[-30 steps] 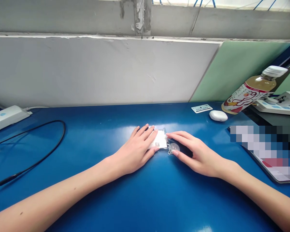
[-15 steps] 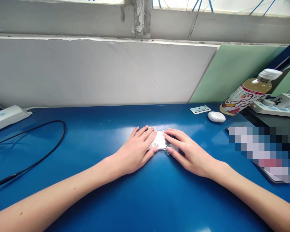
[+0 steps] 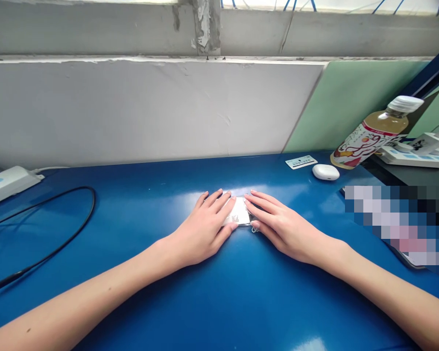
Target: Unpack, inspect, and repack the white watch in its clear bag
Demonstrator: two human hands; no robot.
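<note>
A small flat white packet with a printed code and a shiny, see-through edge lies on the blue table between my hands. My left hand rests flat over its left part, fingers spread and thumb along the near edge. Over the packet's right end arches my right hand, fingers stretched out, their tips touching the edge. By the right thumb a bit of bead chain pokes out. Whatever it hangs from is mostly hidden under the right hand.
At the back right are a white card, a white earbud case and a drink bottle. A phone-like slab, blurred out, lies at right. Power strips stand left and right; a black cable loops at left.
My right hand has shifted slightly left and flatter, covering more of the shiny thing at the packet's right end. The left hand stays in place. The view has tilted a little.
</note>
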